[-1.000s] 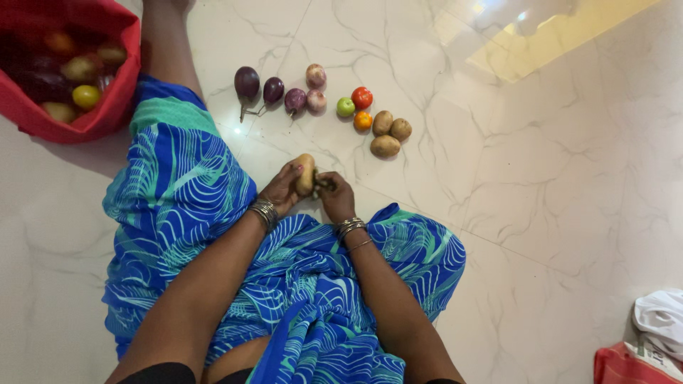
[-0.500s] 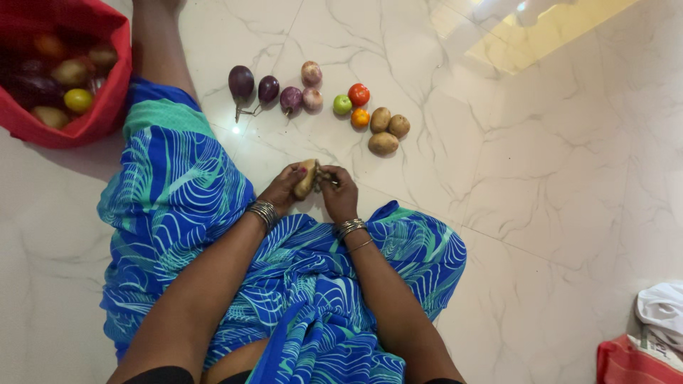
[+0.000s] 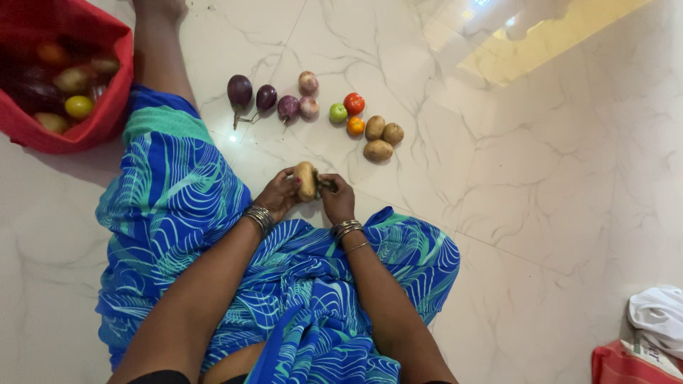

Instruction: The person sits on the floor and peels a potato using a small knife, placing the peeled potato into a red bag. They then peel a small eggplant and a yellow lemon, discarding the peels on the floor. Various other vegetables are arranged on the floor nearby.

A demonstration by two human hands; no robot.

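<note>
Left hand has a closed grip on a potato held above the marble floor, right hand gripping a small dark tool, not identifiable, against it.

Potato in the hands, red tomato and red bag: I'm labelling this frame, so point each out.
potato [image 3: 305,180], head view, middle of its skin.
red tomato [image 3: 353,103], head view, its top.
red bag [image 3: 107,114], head view, near rim.

Red bag — white cloth
</note>
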